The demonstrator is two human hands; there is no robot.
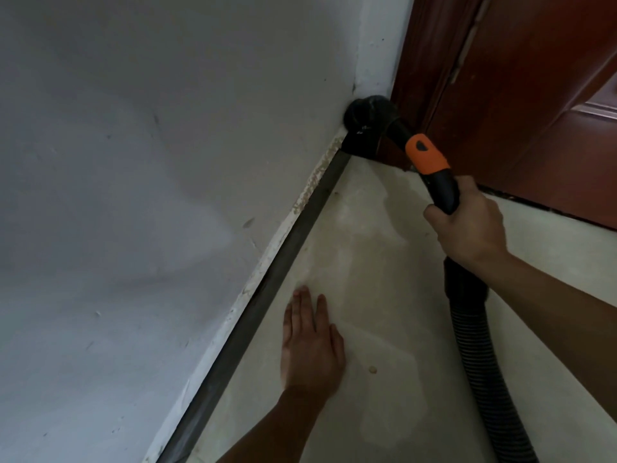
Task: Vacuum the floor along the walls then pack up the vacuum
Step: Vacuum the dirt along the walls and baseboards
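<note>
A black round brush nozzle (367, 120) sits in the corner where the white wall (167, 162) meets the door frame. Behind it runs a black wand with an orange collar (425, 155). My right hand (467, 225) grips the black wand just below the orange part. A ribbed black hose (480, 355) trails from under that hand toward the lower right. My left hand (312, 342) lies flat on the pale floor (384, 262), fingers straight, close to the dark strip along the wall's base.
A reddish-brown wooden door (534, 95) and its frame stand at the upper right, right behind the nozzle. A dark baseboard strip (287, 248) with flaking paint above it runs diagonally along the wall. A small tan speck (372, 369) lies on the floor near my left hand.
</note>
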